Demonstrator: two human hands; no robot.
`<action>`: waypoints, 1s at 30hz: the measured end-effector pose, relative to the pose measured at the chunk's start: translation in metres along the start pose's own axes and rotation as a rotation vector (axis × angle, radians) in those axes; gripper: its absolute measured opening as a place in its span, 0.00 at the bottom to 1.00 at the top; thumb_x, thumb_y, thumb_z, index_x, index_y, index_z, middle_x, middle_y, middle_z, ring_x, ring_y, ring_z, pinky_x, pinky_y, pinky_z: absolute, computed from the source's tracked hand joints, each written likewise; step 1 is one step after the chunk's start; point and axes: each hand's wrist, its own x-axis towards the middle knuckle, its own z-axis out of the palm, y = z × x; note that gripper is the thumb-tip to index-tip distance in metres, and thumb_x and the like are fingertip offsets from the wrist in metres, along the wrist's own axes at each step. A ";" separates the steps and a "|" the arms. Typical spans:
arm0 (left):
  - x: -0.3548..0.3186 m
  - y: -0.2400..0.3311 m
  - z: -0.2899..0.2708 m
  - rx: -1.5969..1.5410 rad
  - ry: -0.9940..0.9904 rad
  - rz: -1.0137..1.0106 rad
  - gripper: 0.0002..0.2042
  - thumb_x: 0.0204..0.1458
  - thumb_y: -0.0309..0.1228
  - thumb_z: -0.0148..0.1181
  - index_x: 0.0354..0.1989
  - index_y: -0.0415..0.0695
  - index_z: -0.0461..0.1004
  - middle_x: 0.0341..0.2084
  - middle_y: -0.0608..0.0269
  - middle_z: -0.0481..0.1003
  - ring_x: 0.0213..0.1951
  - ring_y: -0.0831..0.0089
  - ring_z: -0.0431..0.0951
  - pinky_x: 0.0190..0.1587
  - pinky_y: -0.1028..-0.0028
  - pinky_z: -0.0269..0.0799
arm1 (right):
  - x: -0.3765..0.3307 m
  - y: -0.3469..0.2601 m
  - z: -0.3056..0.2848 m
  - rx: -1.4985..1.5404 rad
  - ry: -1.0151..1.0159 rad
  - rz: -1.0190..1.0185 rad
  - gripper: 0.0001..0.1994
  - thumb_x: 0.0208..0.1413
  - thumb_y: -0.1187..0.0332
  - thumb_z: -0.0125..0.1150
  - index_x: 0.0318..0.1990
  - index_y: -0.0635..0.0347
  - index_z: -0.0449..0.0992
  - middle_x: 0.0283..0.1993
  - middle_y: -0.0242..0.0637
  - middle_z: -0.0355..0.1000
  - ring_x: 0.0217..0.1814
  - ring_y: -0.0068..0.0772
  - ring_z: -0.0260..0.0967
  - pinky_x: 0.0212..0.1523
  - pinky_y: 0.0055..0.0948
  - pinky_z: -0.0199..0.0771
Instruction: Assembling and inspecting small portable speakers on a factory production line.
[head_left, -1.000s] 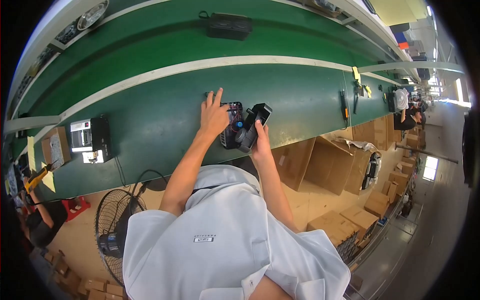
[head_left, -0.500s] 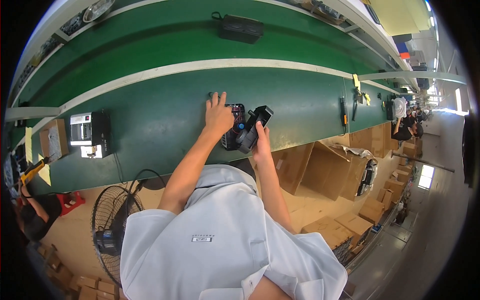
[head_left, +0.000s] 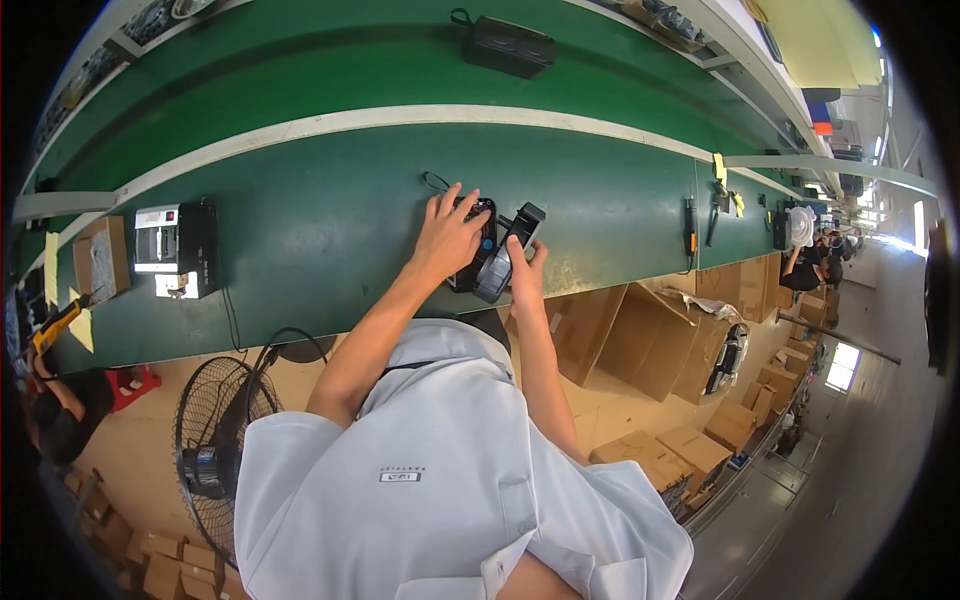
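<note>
Two parts of a black plastic housing lie partly apart in front of me on the green bench. My left hand (head_left: 447, 235) is laid over the left part (head_left: 464, 278), its fingers curled across the far end, covering much of it. A round blue piece (head_left: 488, 244) shows inside that part. A thin black strap loop (head_left: 435, 181) sticks out beyond my left fingertips. My right hand (head_left: 527, 272) grips the right part, a hollow black shell (head_left: 525, 222), with the thumb on top. The shell tilts beside the left part; whether they touch I cannot tell.
On the far green strip stands a black box-shaped device with a strap (head_left: 509, 46). A black-and-silver machine (head_left: 175, 250) and a carton (head_left: 102, 262) stand left. An orange-and-black screwdriver (head_left: 691, 235) lies right. A fan (head_left: 222, 450) and large cartons (head_left: 640, 340) stand below the bench edge.
My left hand has shifted slightly right, its fingers now curled closer over the left part. The shell in my right hand has turned a little more upright. The whole view has shifted slightly.
</note>
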 end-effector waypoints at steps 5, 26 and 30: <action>0.012 -0.016 0.023 -0.020 -0.018 -0.049 0.06 0.48 0.30 0.63 0.32 0.45 0.82 0.36 0.63 0.80 0.51 0.63 0.71 0.52 0.62 0.64 | 0.002 0.000 0.003 0.004 0.008 0.020 0.41 0.57 0.40 0.59 0.69 0.51 0.48 0.60 0.44 0.65 0.56 0.39 0.69 0.46 0.53 0.71; 0.041 0.002 0.041 0.082 -0.193 -0.272 0.03 0.47 0.26 0.60 0.29 0.47 0.80 0.28 0.65 0.80 0.42 0.64 0.75 0.45 0.63 0.65 | 0.005 0.006 0.007 0.096 0.051 0.015 0.38 0.58 0.44 0.61 0.66 0.56 0.51 0.51 0.45 0.67 0.44 0.34 0.70 0.35 0.35 0.74; 0.035 -0.002 0.034 0.035 -0.139 -0.294 0.03 0.47 0.27 0.62 0.31 0.47 0.79 0.31 0.64 0.79 0.47 0.61 0.73 0.45 0.61 0.64 | 0.007 0.010 0.006 0.087 0.062 -0.030 0.38 0.59 0.44 0.61 0.66 0.56 0.51 0.48 0.44 0.69 0.43 0.33 0.70 0.34 0.34 0.73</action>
